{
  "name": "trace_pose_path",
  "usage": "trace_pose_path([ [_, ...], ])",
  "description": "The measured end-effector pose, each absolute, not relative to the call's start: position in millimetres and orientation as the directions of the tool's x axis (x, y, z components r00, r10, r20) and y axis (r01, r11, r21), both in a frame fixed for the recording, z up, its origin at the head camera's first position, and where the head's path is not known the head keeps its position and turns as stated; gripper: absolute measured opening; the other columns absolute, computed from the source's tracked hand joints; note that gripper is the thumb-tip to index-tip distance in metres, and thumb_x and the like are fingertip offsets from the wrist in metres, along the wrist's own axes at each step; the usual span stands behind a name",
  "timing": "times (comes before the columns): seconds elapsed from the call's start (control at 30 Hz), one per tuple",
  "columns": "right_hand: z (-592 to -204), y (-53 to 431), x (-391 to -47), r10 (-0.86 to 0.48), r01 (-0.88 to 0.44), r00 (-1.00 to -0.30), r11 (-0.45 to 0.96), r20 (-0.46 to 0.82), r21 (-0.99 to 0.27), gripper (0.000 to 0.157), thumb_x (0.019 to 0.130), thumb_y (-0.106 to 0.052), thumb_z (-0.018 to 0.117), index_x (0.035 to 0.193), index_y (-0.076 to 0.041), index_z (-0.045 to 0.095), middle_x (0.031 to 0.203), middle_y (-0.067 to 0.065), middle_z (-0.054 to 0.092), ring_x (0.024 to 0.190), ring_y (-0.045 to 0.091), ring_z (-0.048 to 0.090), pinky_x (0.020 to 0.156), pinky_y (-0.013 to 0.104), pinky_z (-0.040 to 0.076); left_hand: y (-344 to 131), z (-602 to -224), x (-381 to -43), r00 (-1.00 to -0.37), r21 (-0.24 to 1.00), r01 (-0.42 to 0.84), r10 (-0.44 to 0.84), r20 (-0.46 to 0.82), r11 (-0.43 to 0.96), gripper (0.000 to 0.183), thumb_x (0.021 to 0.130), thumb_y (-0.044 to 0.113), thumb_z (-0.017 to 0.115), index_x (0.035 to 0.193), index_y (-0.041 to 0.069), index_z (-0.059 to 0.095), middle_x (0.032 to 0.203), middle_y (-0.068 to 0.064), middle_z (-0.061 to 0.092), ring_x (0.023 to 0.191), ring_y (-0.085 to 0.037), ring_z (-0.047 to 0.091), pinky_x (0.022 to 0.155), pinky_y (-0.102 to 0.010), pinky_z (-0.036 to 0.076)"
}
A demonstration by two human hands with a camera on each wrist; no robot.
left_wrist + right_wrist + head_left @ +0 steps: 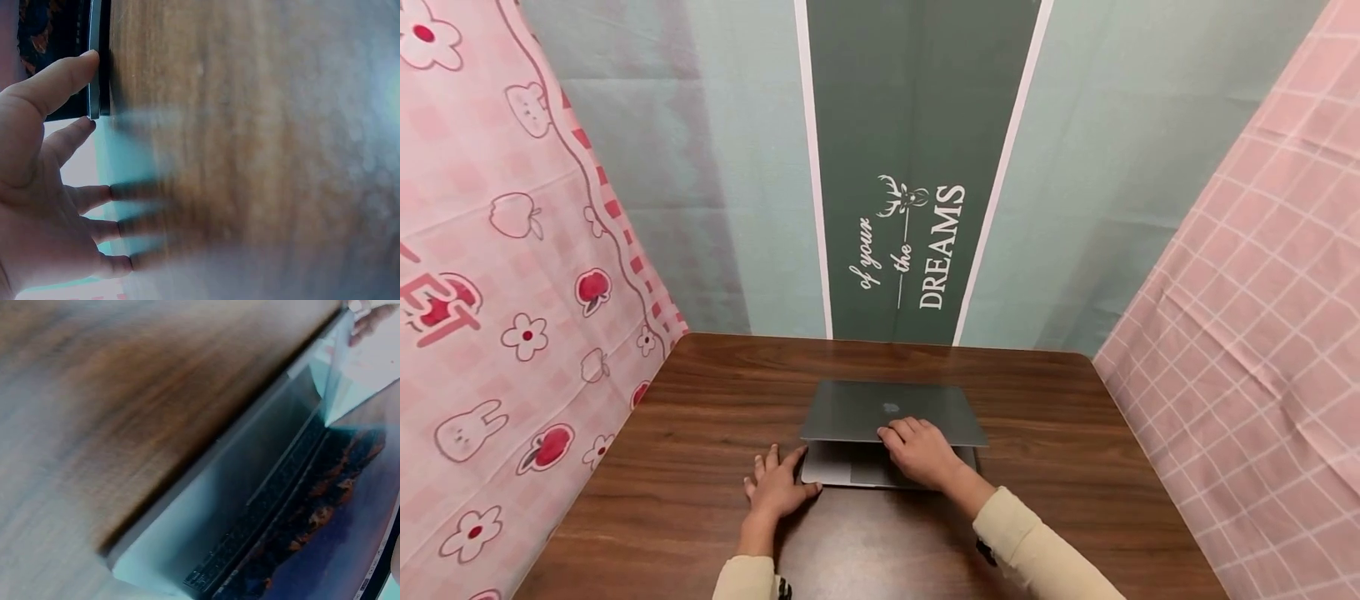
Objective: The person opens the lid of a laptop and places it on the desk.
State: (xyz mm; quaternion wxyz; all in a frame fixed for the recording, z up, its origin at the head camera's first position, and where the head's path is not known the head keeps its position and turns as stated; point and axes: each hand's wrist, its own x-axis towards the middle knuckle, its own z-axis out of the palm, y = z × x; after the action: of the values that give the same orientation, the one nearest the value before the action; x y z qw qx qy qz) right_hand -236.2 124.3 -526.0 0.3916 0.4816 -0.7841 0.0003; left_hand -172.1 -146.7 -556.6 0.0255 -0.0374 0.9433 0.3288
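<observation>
A grey laptop (895,408) with an apple logo sits on the wooden table, its lid tilted partway over the base. My right hand (917,450) holds the lid's front edge near the middle, fingers on its outer face. In the right wrist view, the keyboard (231,550) and a lit screen (331,531) with a rocky mountain picture show between lid and base. My left hand (778,487) is spread at the base's left front corner; in the left wrist view its thumb (78,69) touches the base edge and the other fingers reach down to the table.
The brown wood-grain table (700,433) reaches back to a green and teal cloth (917,125) with printed lettering. A pink patterned cloth (490,275) hangs on the left, and a pink checked cloth (1247,333) on the right.
</observation>
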Motion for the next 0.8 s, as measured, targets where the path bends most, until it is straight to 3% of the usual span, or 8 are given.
trace_pose_path([
  [0.47, -504.9, 122.1, -252.8, -0.751, -0.777, -0.249, 0.532, 0.612, 0.336, 0.036, 0.1, -0.016, 0.028, 0.1, -0.007, 0.063, 0.087, 0.005, 0.061, 0.072, 0.019, 0.061, 0.055, 0.031, 0.051, -146.2, -557.7, -175.2, -0.996, 0.664, -0.086, -0.065, -0.057, 0.743, 0.066, 0.07, 0.03, 0.078, 0.13, 0.013, 0.055, 0.142, -0.031, 0.023, 0.129, -0.056, 0.006, 0.088, -0.074, 0.005],
  [0.8, -502.8, 129.5, -257.1, -0.762, -0.809, -0.189, 0.479, 0.62, 0.341, 0.035, 0.099, -0.016, 0.03, 0.102, -0.006, 0.064, 0.089, 0.005, 0.062, 0.073, 0.017, 0.061, 0.054, 0.03, 0.051, -143.5, -554.2, -170.5, -0.995, 0.683, -0.102, -0.077, -0.067, 0.724, 0.065, 0.069, 0.029, 0.08, 0.127, 0.011, 0.057, 0.141, -0.031, 0.024, 0.129, -0.055, 0.007, 0.088, -0.074, 0.004],
])
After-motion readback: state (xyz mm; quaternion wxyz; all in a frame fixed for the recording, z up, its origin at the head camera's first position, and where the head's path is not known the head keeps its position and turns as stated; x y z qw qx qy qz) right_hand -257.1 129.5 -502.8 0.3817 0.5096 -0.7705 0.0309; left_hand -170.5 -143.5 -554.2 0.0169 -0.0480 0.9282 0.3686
